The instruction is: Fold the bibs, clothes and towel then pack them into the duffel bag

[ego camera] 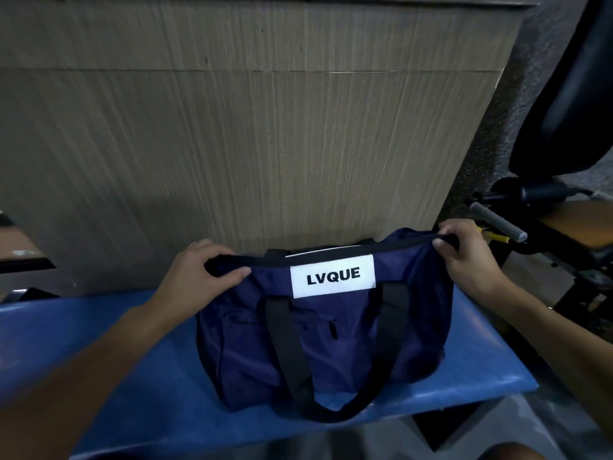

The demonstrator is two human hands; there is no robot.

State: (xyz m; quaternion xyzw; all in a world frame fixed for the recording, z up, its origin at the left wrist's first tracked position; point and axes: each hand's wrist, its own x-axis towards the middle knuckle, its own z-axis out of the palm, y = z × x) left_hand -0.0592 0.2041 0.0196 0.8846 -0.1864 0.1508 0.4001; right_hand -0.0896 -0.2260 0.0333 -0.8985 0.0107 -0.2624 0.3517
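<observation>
One blue tabletop [132, 376] spans the lower frame; the navy bag [331, 343] sits on it at centre. At opposite ends, the left hand [202, 273] and right hand [464, 257] each pinch its black top edge. Wood panel [232, 127] behind, upper frame

A blue bench [99, 360] sits near. Behind it stands a big wooden wall [265, 127]. A black chair [570, 94] is on the right.

A glossy blue padded desk [132, 360] stands before a grey-brown wood-grain panel wall [265, 127]. At right are a black padded backrest [570, 94] and a grey-gripped handle bar [497, 222].
</observation>
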